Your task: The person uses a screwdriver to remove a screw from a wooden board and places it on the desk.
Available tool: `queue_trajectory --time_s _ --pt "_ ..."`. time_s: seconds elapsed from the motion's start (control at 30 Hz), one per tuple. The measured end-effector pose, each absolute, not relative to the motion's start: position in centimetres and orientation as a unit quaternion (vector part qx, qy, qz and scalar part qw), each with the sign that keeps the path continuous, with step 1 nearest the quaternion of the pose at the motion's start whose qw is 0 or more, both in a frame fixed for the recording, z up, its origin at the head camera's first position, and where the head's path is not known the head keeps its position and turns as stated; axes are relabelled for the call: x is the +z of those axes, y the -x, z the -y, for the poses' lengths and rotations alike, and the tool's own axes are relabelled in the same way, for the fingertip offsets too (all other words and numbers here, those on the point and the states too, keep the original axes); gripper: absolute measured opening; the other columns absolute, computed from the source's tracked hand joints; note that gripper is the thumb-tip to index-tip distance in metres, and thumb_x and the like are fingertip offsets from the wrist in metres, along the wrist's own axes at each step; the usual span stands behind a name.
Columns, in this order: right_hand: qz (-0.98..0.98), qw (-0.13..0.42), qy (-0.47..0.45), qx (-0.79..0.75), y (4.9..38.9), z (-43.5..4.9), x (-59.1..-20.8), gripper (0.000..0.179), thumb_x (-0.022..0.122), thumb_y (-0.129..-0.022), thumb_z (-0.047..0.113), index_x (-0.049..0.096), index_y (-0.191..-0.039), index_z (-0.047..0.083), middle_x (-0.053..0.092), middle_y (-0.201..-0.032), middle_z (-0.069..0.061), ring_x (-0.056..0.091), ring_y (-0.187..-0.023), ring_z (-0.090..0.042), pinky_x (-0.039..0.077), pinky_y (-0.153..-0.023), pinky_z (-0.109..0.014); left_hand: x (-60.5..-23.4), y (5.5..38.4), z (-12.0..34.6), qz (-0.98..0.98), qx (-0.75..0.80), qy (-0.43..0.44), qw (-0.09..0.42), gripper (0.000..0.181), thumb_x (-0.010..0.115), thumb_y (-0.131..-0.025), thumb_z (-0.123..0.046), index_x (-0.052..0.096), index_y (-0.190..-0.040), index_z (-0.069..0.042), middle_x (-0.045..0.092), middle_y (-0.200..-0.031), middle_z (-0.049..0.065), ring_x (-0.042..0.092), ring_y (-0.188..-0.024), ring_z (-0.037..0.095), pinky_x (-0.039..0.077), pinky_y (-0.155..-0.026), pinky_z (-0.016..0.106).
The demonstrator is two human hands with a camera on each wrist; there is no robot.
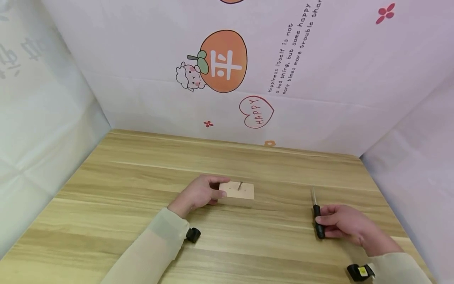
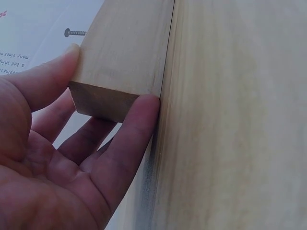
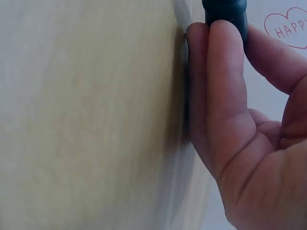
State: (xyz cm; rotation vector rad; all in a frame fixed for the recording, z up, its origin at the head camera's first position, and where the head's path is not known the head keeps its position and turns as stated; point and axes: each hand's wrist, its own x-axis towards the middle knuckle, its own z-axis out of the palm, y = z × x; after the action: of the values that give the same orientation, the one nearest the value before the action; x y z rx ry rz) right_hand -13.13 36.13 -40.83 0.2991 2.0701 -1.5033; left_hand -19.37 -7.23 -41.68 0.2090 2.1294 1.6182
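Note:
A pale wooden block lies on the table, its left end gripped by my left hand between thumb and fingers. From the block's top face a screw sticks up, slightly tilted, with small dark holes on either side. The left wrist view shows the same block close up, the screw standing out past its edge. Off to the right, my right hand pinches the black handle of a screwdriver, whose shaft points toward the back wall. Only the handle's end appears in the right wrist view.
Under everything is a wood-grain table. A printed white cloth wall rises behind its back edge, with plain cloth walls at left and right. Black straps with small devices sit at both wrists.

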Motion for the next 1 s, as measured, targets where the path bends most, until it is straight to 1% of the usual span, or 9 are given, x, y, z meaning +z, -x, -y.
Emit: queue_trajectory --time_s 0.1,0.2,0.43,0.5,0.6,0.73,0.83,0.93,1.0 --pt "-0.795 0.267 -0.117 -0.532 13.2 -35.9 -40.7 0.034 0.072 -0.093 0.009 0.051 -0.114 -0.008 0.060 -0.094 -0.011 0.062 -0.074 -0.021 0.058 -0.067 -0.035 -41.5 19.3 7.2 -0.774 0.587 -0.076 0.227 0.046 0.076 -0.090 -0.009 0.067 -0.133 -0.023 0.052 -0.141 0.009 0.064 -0.097 0.019 0.057 -0.075 0.036" --pt "-0.811 0.261 -0.118 -0.510 13.1 -35.8 -40.5 0.033 0.073 -0.093 0.011 0.051 -0.111 -0.006 0.059 -0.090 -0.012 0.062 -0.068 -0.021 0.058 -0.062 -0.035 -41.5 19.3 7.2 -0.775 0.585 -0.075 0.227 0.046 0.075 -0.090 -0.009 0.067 -0.133 -0.022 0.052 -0.141 0.009 0.064 -0.097 0.019 0.057 -0.075 0.036" --pt "-0.857 0.228 -0.122 -0.445 12.9 -36.1 -39.7 0.039 0.070 -0.096 0.022 0.053 -0.115 -0.007 0.059 -0.088 -0.011 0.062 -0.070 -0.025 0.057 -0.060 -0.040 -41.5 19.3 7.1 -0.776 0.585 -0.074 0.226 0.046 0.076 -0.090 -0.010 0.067 -0.133 -0.023 0.051 -0.141 0.009 0.064 -0.098 0.019 0.057 -0.075 0.036" --pt "-0.868 0.204 -0.115 -0.438 12.9 -36.4 -39.2 0.042 0.067 -0.098 0.026 0.052 -0.118 -0.008 0.058 -0.086 -0.011 0.061 -0.070 -0.024 0.056 -0.060 -0.040 -41.5 19.2 7.1 -0.776 0.585 -0.073 0.225 0.046 0.076 -0.090 -0.009 0.067 -0.133 -0.023 0.052 -0.141 0.009 0.064 -0.097 0.019 0.057 -0.075 0.036" --pt "-0.856 0.137 -0.093 -0.490 13.2 -37.0 -38.4 0.050 0.061 -0.102 0.026 0.043 -0.130 -0.011 0.060 -0.094 -0.007 0.063 -0.077 -0.019 0.058 -0.065 -0.038 -41.5 19.2 7.1 -0.775 0.585 -0.075 0.225 0.046 0.076 -0.090 -0.009 0.067 -0.133 -0.023 0.052 -0.141 0.009 0.064 -0.097 0.019 0.057 -0.075 0.036" --pt "-0.699 0.038 -0.044 -0.713 13.9 -37.4 -37.3 0.037 0.054 -0.105 0.016 0.041 -0.139 0.006 0.058 -0.114 -0.001 0.066 -0.096 -0.016 0.058 -0.079 -0.038 -41.6 19.1 7.1 -0.773 0.588 -0.077 0.226 0.046 0.076 -0.090 -0.009 0.067 -0.133 -0.022 0.052 -0.141 0.009 0.064 -0.097 0.019 0.057 -0.075 0.036" --pt "-0.504 0.022 0.005 -0.863 14.6 -36.3 -36.6 0.036 0.049 -0.106 0.010 0.042 -0.139 0.021 0.046 -0.132 -0.002 0.059 -0.114 -0.024 0.053 -0.091 -0.047 -41.6 19.1 7.1 -0.774 0.587 -0.077 0.225 0.046 0.076 -0.090 -0.009 0.067 -0.133 -0.022 0.052 -0.140 0.009 0.064 -0.097 0.019 0.057 -0.075 0.036" --pt "-0.396 0.045 0.026 -0.917 15.4 -34.0 -36.4 0.045 0.046 -0.107 0.016 0.034 -0.148 0.027 0.019 -0.153 -0.004 0.034 -0.138 -0.032 0.038 -0.104 -0.057 -41.7 19.2 7.1 -0.774 0.587 -0.072 0.226 0.045 0.076 -0.090 -0.010 0.068 -0.132 -0.023 0.052 -0.140 0.010 0.064 -0.097 0.019 0.057 -0.075 0.036" --pt "-0.384 0.060 0.026 -0.921 16.0 -32.0 -36.6 0.050 0.046 -0.106 0.024 0.027 -0.152 0.032 0.003 -0.159 -0.001 0.013 -0.146 -0.032 0.026 -0.110 -0.059 -41.7 19.2 7.1 -0.774 0.587 -0.071 0.227 0.045 0.076 -0.090 -0.010 0.068 -0.132 -0.023 0.052 -0.141 0.010 0.064 -0.098 0.020 0.057 -0.076 0.036"
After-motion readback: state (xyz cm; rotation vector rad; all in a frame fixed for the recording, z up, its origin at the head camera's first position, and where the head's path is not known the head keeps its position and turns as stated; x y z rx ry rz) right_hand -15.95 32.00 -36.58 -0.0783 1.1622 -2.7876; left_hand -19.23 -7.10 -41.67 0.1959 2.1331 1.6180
